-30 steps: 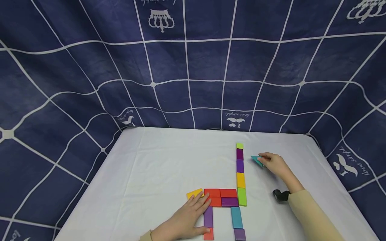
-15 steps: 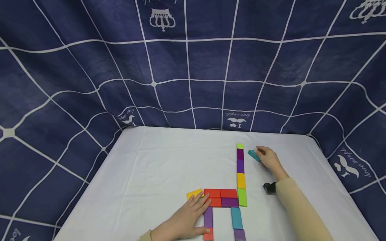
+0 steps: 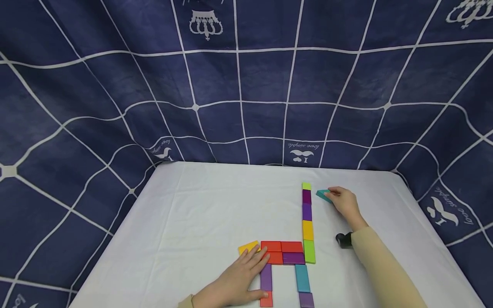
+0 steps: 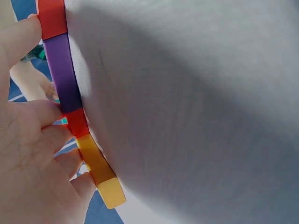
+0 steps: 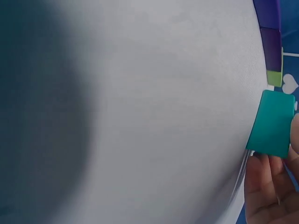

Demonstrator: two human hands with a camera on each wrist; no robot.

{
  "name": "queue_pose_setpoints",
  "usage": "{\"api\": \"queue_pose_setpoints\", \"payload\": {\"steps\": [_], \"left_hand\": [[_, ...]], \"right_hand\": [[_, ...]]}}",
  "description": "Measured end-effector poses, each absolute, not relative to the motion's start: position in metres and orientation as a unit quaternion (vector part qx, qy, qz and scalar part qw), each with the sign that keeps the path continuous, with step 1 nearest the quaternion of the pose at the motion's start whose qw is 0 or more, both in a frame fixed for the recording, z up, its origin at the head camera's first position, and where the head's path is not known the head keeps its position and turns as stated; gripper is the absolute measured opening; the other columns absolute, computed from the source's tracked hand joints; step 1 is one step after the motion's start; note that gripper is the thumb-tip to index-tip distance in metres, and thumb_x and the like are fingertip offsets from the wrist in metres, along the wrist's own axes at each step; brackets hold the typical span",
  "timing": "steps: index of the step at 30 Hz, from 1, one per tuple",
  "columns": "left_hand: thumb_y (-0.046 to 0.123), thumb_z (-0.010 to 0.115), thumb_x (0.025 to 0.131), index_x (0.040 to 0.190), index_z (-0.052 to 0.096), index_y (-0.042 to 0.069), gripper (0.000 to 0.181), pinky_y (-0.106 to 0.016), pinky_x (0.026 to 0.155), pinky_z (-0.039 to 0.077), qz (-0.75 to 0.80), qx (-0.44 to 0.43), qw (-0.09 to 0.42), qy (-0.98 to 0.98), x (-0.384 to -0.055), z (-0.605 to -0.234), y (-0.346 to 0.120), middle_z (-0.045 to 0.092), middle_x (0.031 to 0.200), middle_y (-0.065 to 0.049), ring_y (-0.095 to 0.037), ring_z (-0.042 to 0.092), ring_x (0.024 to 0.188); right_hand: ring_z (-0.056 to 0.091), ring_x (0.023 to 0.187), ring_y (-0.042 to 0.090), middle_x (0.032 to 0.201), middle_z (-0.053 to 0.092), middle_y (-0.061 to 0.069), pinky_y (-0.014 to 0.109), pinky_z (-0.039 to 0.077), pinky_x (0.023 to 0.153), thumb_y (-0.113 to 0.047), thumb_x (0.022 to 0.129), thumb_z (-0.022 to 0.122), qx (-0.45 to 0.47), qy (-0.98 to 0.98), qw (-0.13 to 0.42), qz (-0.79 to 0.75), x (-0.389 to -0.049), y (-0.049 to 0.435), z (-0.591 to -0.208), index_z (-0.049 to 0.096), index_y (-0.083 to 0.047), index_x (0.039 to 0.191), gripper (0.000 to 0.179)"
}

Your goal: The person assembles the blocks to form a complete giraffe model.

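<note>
My right hand (image 3: pixel 344 204) pinches a teal block (image 3: pixel 324 195) between thumb and fingers, close to the right of the column's far end. In the right wrist view the teal block (image 5: pixel 271 123) shows a flat four-sided face near the lime tile (image 5: pixel 274 78). Fingers spread, my left hand (image 3: pixel 236 277) lies over the left side of the block figure. Its fingertips reach the yellow block (image 3: pixel 248 247) and the red blocks (image 3: pixel 271 246), while the thumb rests at the lower red block (image 3: pixel 266 302). In the left wrist view, fingertips touch the purple block's (image 4: pixel 62 72) neighbours.
A column of lime, purple, yellow and green blocks (image 3: pixel 308 231) runs away from the figure. Teal (image 3: pixel 302 278) and purple blocks (image 3: pixel 306 300) form a right leg. A black device (image 3: pixel 344 240) is at the right wrist. A patterned blue curtain (image 3: pixel 262 85) surrounds the white-covered table (image 3: pixel 215 205).
My right hand has moved left and slightly farther away with the teal block, which has turned, bringing it nearer the column's far end. My left hand has stayed in place.
</note>
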State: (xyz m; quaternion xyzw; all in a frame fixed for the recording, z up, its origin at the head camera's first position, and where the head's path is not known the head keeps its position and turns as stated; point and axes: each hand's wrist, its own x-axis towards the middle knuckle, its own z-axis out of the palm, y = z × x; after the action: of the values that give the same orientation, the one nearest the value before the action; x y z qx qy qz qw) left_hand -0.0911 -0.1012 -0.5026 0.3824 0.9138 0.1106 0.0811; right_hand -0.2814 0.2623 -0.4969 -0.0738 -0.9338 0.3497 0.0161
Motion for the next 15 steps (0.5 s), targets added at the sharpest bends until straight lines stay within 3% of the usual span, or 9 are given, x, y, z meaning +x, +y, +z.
{"api": "queue_pose_setpoints", "payload": {"steps": [5, 15], "left_hand": [[0.068, 0.039, 0.095, 0.156, 0.028, 0.011, 0.085, -0.049, 0.117, 0.033, 0.117, 0.383, 0.085, 0.912, -0.091, -0.501, -0.101, 0.023, 0.164, -0.005, -0.029, 0.022, 0.151], [0.069, 0.04, 0.094, 0.157, 0.026, 0.013, 0.085, -0.05, 0.117, 0.032, 0.117, 0.38, 0.093, 0.913, -0.092, -0.5, -0.101, 0.021, 0.165, -0.004, -0.028, 0.021, 0.152]], "right_hand": [[0.057, 0.118, 0.043, 0.131, 0.059, 0.027, 0.053, 0.046, 0.102, -0.022, 0.099, 0.059, -0.076, -0.935, 0.018, 0.346, -0.29, 0.258, -0.497, 0.059, 0.003, 0.132, 0.042], [0.052, 0.125, 0.043, 0.134, 0.058, 0.026, 0.053, 0.042, 0.107, -0.022, 0.1, 0.057, -0.103, -0.925, 0.007, 0.367, -0.301, 0.247, -0.494, 0.058, -0.001, 0.134, 0.041]]}}
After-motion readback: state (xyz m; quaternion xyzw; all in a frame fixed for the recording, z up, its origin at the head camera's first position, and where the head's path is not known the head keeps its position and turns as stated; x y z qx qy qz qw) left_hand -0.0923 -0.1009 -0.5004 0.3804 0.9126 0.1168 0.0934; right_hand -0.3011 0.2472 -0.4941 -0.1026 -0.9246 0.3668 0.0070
